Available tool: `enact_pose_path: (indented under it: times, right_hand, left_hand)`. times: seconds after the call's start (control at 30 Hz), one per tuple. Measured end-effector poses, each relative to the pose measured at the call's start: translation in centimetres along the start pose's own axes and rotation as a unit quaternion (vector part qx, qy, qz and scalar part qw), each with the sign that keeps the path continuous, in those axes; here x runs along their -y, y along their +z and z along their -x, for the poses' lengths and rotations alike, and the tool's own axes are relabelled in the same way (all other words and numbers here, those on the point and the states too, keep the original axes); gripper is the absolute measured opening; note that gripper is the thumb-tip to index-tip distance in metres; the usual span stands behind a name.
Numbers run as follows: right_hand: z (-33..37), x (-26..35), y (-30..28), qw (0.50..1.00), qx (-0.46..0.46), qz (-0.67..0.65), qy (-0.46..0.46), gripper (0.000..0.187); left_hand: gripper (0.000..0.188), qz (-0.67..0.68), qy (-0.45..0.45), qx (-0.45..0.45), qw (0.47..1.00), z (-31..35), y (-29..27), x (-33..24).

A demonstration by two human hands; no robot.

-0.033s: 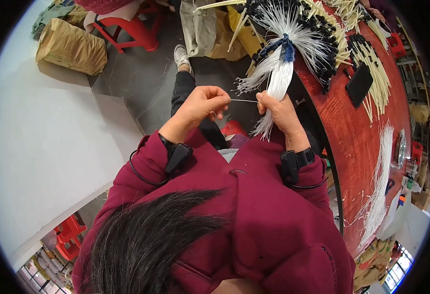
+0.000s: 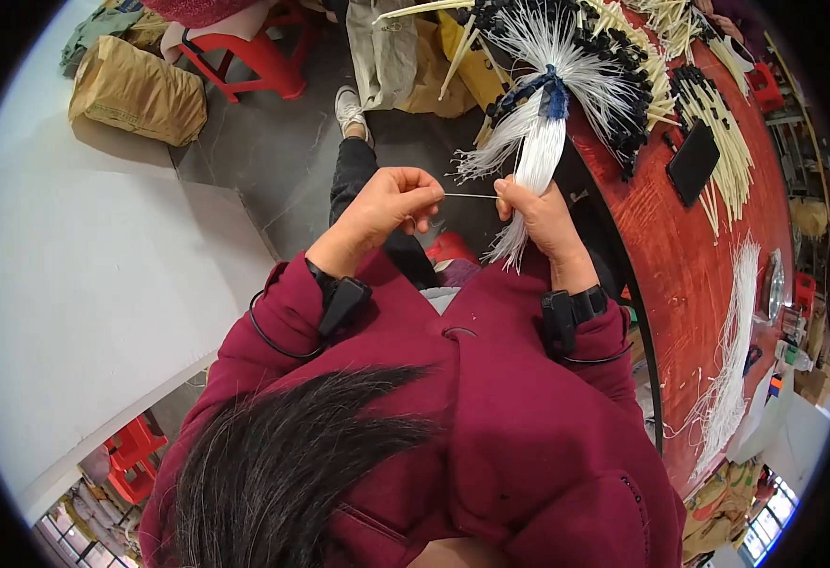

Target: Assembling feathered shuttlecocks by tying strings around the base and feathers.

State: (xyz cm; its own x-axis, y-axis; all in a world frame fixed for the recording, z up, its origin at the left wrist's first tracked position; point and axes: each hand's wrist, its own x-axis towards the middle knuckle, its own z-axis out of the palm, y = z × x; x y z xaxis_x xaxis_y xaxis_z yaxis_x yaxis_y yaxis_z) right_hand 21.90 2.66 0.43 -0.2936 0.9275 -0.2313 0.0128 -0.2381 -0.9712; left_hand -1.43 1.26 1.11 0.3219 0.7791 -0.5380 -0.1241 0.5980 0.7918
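Between my hands a single thin white cord (image 2: 472, 195) is stretched nearly level. My left hand (image 2: 387, 204) pinches its left end between thumb and forefinger, the other fingers curled. My right hand (image 2: 546, 220) is closed on a thick bundle of white cords (image 2: 540, 156), and the single cord runs to its thumb. Loose cord ends hang below the right hand. Farther up, a strip of dark blue cloth (image 2: 554, 95) is tied round the bundle. Beyond the tie, the cords fan out over the table edge. My right palm is hidden.
On the red table (image 2: 666, 270) at the right lie cream sticks with black ends (image 2: 718, 128), a black phone (image 2: 694, 163) and another white cord bundle (image 2: 739, 322). A white surface (image 2: 103, 275) stands left. Ahead are a brown paper bag (image 2: 141, 90) and a red stool (image 2: 259, 66).
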Motion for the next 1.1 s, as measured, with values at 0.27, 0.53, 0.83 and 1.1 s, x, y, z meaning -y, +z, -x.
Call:
enact_pose_path:
  times: [0.27, 0.53, 0.83, 1.1]
  right_hand:
    - [0.1, 0.6, 0.4, 0.997, -0.05, 0.0, 0.056, 0.019]
    - [0.2, -1.2, -0.1, 1.0, 0.001, -0.001, -0.023, 0.02]
    - [0.2, -0.6, 0.0, 1.0, -0.003, -0.018, -0.016, 0.023]
    - [-0.2, -0.8, 0.0, 1.0, -0.019, -0.004, 0.02, 0.02]
  left_hand:
    - [0.03, 0.111, -0.064, 0.142, 0.982, -0.8, -2.5, 2.1]
    - [0.02, 0.141, -0.122, 0.093, 0.978, -1.1, -2.4, 2.7]
    - [0.02, 0.131, -0.078, 0.024, 0.988, -1.1, -2.1, 2.0]
    - [0.02, 0.034, 0.024, 0.072, 0.997, -1.9, -3.2, 3.5]
